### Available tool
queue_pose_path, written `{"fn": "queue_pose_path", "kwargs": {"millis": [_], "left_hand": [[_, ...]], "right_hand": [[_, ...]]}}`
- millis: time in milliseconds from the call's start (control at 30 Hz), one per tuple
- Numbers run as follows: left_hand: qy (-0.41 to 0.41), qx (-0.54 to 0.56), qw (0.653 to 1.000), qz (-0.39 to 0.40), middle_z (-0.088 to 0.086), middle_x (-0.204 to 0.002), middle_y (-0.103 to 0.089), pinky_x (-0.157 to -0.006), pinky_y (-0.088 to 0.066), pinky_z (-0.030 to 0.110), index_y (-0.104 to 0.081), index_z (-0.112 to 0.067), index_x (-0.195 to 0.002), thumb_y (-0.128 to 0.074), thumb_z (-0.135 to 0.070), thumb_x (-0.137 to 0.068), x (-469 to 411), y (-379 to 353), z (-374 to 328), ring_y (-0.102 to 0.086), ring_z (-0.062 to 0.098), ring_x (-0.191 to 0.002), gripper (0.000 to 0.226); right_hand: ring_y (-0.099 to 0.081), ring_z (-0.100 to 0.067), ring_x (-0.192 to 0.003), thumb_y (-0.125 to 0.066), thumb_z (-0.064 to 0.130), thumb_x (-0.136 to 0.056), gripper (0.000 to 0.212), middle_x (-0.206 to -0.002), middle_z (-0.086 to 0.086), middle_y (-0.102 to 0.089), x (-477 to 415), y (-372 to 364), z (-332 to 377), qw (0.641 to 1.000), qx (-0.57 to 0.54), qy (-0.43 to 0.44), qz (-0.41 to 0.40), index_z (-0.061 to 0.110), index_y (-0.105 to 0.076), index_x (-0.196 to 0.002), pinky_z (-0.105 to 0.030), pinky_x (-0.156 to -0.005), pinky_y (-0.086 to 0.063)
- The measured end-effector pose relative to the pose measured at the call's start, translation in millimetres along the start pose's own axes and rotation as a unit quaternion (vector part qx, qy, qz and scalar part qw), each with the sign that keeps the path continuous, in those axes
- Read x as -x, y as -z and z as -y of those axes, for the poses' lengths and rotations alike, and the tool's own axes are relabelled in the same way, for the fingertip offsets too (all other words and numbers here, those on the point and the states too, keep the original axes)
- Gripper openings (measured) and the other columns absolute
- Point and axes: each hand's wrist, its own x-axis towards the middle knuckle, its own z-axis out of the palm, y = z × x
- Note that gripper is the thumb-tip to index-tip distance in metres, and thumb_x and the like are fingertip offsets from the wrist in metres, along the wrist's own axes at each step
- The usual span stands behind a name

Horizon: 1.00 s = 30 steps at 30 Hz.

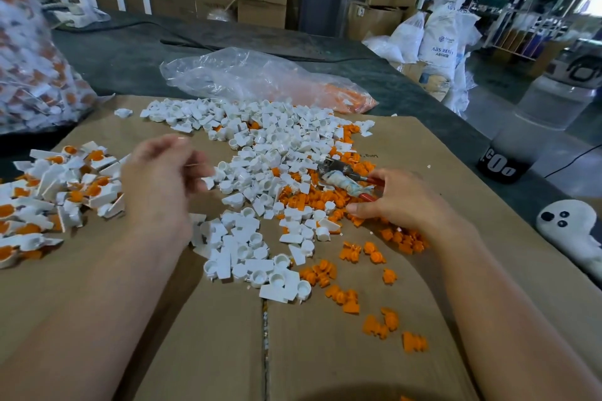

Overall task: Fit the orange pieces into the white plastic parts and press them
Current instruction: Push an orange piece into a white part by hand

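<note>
Two bare hands work over mixed white and orange parts on a cardboard-covered tabletop.

The white plastic parts (260, 146) lie heaped mid-sheet on the cardboard (208, 352), and the orange pieces (312, 202) are strewn along the heap's right side and toward the near edge. The right hand (400, 202) curls its fingers round the red handles of a pair of pliers (342, 179) whose shaft is wrapped in cloth, with the thumb low over the orange pieces. The left hand (163, 179) is blurred above the heap's left edge; its fingers look bent, but I cannot tell whether they hold anything. A pile of fitted parts (49, 192) sits at left, and a clear plastic bag (247, 75) lies beyond the heap.
</note>
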Motion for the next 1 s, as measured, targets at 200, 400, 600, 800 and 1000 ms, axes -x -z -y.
{"fn": "queue_pose_path", "kwargs": {"millis": [200, 400, 600, 800, 1000], "left_hand": [[-0.108, -0.326, 0.915, 0.210, -0.012, -0.064, -0.060, -0.048, -0.039, 0.004, -0.062, -0.028, -0.069, -0.068, -0.013, -0.081, 32.2, -15.2, 12.8, -0.053, -0.008, -0.054, 0.020], [-0.215, -0.474, 0.805, 0.284, -0.021, -0.084, -0.055, -0.065, -0.032, 0.003, -0.067, -0.029, -0.089, -0.072, -0.029, -0.078, 35.9, -15.0, 20.0, -0.049, -0.013, -0.079, 0.012], [-0.249, -0.542, 0.709, 0.376, -0.013, -0.100, -0.049, -0.083, -0.034, 0.024, -0.062, -0.035, -0.117, -0.062, -0.036, -0.084, 35.0, -16.6, 26.2, -0.045, 0.009, -0.102, 0.033], [-0.260, -0.548, 0.705, 0.367, -0.015, -0.088, -0.053, -0.076, -0.034, 0.021, -0.069, -0.030, -0.103, -0.064, -0.033, -0.085, 32.6, -17.7, 27.6, -0.049, 0.008, -0.093, 0.019], [-0.191, -0.434, 0.834, 0.282, -0.024, -0.073, -0.056, -0.059, -0.036, -0.001, -0.070, -0.029, -0.089, -0.069, -0.022, -0.081, 37.5, -17.6, 18.8, -0.053, -0.017, -0.067, 0.011]], "right_hand": [[-0.046, -0.022, -0.118, -0.065, 0.064, -0.067, 0.083, -0.132, -0.003, -0.049, -2.9, -6.4, -1.5, 1.000, -0.004, 0.008, 0.015, 0.018, -0.042, -0.132, -0.041, -0.097, -0.040], [-0.041, -0.022, -0.124, -0.059, 0.072, -0.064, 0.091, -0.139, -0.003, -0.043, -5.8, -9.6, -3.0, 0.999, 0.014, 0.010, 0.035, 0.020, -0.038, -0.136, -0.042, -0.101, -0.037], [-0.039, -0.022, -0.126, -0.058, 0.072, -0.065, 0.093, -0.141, -0.003, -0.040, -7.3, -10.8, -5.1, 0.999, 0.017, 0.013, 0.035, 0.020, -0.035, -0.138, -0.039, -0.100, -0.037], [-0.039, -0.022, -0.126, -0.057, 0.073, -0.065, 0.094, -0.142, -0.003, -0.040, -8.4, -10.6, -5.6, 0.999, 0.019, 0.013, 0.037, 0.019, -0.035, -0.139, -0.038, -0.100, -0.037], [-0.039, -0.022, -0.126, -0.055, 0.074, -0.065, 0.094, -0.142, -0.004, -0.039, -7.6, -10.8, -4.5, 0.999, 0.025, 0.013, 0.037, 0.019, -0.035, -0.139, -0.037, -0.098, -0.035]]}}
